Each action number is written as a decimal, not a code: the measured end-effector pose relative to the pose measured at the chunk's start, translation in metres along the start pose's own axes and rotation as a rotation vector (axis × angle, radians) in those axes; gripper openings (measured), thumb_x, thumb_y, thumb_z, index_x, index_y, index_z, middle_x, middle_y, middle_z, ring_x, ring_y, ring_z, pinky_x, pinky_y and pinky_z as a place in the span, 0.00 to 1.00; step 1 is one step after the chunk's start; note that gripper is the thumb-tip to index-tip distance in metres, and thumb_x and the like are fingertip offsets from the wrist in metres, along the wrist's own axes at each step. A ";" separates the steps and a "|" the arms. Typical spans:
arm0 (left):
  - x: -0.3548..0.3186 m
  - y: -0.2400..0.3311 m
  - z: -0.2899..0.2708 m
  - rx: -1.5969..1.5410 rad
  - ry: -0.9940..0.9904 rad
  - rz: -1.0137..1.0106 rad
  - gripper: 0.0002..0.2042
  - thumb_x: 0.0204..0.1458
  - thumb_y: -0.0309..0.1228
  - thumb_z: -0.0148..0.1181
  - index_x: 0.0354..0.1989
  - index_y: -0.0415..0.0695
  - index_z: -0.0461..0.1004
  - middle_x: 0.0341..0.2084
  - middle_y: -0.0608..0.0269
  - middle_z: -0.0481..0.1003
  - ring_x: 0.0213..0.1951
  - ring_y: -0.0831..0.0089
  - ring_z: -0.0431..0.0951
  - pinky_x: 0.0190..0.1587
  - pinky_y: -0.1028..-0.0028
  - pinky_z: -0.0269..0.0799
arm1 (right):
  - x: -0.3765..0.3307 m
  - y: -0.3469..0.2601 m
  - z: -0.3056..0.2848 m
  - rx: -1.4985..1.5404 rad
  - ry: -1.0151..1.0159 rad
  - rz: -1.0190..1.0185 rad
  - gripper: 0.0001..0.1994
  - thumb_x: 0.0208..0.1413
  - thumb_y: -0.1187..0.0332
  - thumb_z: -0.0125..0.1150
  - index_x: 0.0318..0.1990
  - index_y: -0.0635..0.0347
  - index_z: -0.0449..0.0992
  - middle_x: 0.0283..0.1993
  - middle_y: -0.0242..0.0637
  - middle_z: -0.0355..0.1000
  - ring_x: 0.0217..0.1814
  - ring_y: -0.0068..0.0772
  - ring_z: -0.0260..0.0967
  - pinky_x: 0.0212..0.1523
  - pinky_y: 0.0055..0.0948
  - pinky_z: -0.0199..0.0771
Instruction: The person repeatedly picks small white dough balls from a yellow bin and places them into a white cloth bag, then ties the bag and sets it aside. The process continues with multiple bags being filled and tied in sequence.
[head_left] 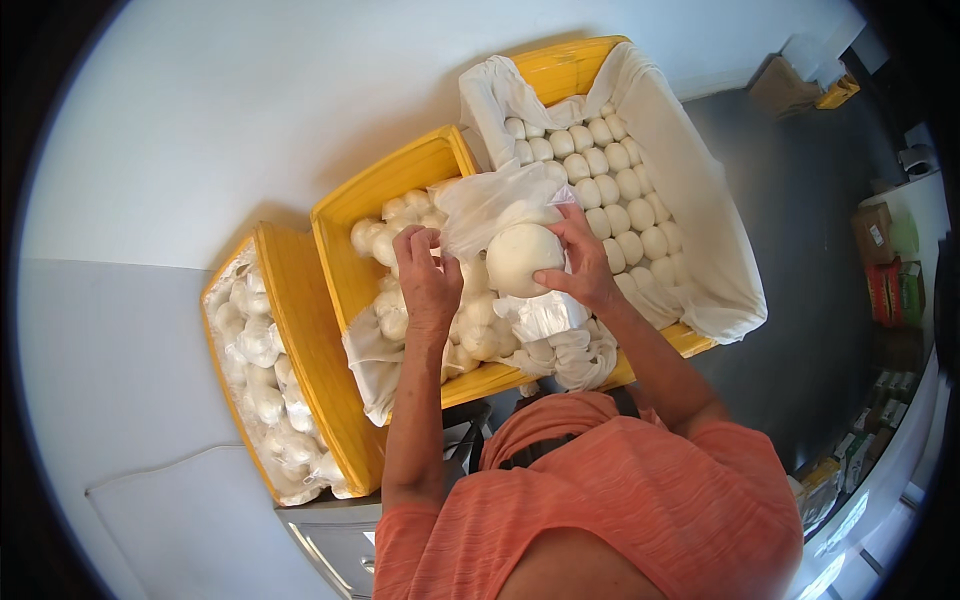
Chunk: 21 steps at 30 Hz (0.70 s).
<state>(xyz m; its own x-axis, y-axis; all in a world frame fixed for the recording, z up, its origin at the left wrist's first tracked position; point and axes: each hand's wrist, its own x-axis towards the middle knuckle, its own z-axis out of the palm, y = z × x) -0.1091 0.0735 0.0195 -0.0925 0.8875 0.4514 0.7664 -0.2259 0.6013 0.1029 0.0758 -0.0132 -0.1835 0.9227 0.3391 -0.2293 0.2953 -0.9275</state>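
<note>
Over the middle yellow crate: one white dough ball, cupped by right hand, fingers curled round it; left hand pinching thin plastic wrap beside it.

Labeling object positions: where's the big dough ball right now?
Head view, centre: the big dough ball sits in the right hand, partly inside a thin plastic bag pinched by the left hand, above the middle yellow crate.

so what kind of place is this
Probably a bakery or food workshop: yellow crates lined with white cloth hold rows of dough balls, and both hands are putting one ball into a plastic bag.
</note>
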 end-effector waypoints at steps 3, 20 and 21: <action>-0.014 -0.015 -0.021 0.010 -0.023 -0.168 0.10 0.44 0.18 0.55 0.37 0.39 0.71 0.36 0.56 0.71 0.33 0.71 0.74 0.30 0.77 0.72 | -0.003 -0.018 0.019 -0.096 -0.047 -0.005 0.25 0.33 0.68 0.68 0.44 0.64 0.71 0.50 0.38 0.56 0.55 0.33 0.55 0.55 0.29 0.55; -0.042 -0.008 -0.076 -0.004 -0.180 0.112 0.06 0.50 0.21 0.55 0.37 0.40 0.72 0.22 0.54 0.73 0.21 0.61 0.72 0.27 0.70 0.69 | -0.008 -0.002 0.045 0.206 -0.082 0.003 0.28 0.33 0.69 0.66 0.48 0.66 0.69 0.49 0.38 0.64 0.54 0.32 0.61 0.57 0.30 0.57; -0.045 -0.005 -0.079 -0.020 -0.172 0.107 0.05 0.50 0.21 0.55 0.36 0.40 0.72 0.22 0.54 0.72 0.22 0.61 0.72 0.27 0.70 0.69 | -0.013 0.011 0.046 0.115 -0.025 -0.015 0.28 0.33 0.69 0.67 0.48 0.64 0.70 0.54 0.44 0.63 0.55 0.33 0.62 0.53 0.28 0.61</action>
<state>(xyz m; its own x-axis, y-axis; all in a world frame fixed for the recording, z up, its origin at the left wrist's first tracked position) -0.1586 0.0032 0.0481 0.0997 0.9133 0.3949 0.7534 -0.3286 0.5696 0.0586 0.0556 -0.0200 -0.2031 0.9114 0.3580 -0.3400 0.2772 -0.8986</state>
